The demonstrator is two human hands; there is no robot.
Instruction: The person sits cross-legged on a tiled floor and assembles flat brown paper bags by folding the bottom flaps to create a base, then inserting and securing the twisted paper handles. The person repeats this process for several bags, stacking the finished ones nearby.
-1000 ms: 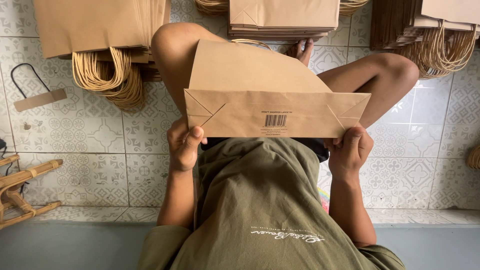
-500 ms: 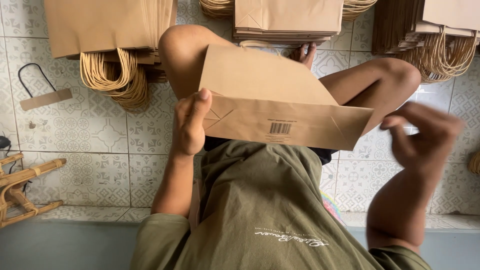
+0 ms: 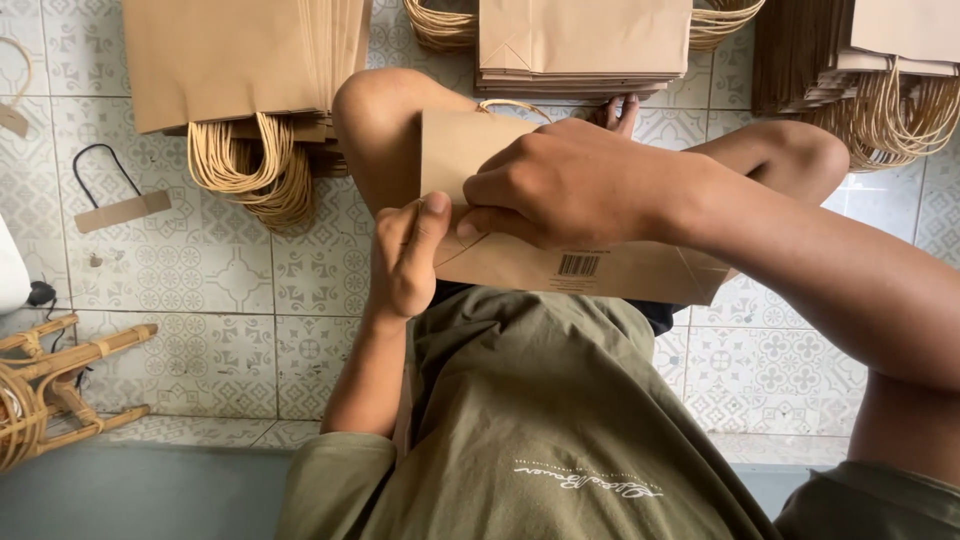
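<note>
— Where lay the flat paper bag (image 3: 600, 265)?
— Across the lap, between the raised knees, left hand (image 3: 405, 262) at its left edge, right hand (image 3: 570, 185) on top.

— And farther off?
— Three bag stacks on the tiled floor (image 3: 150, 270): far left (image 3: 230, 60), far middle (image 3: 585, 45), far right (image 3: 860, 60).

— Anything else?
— Loose handle strip (image 3: 120, 205) at left; rattan stool (image 3: 50, 385) near left.

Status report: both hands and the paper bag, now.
Left hand pinching the left edge of the flat brown paper bag. Right hand crossed over, pressing on the bag's face. Bag resting on the lap; nothing obstructing.
</note>
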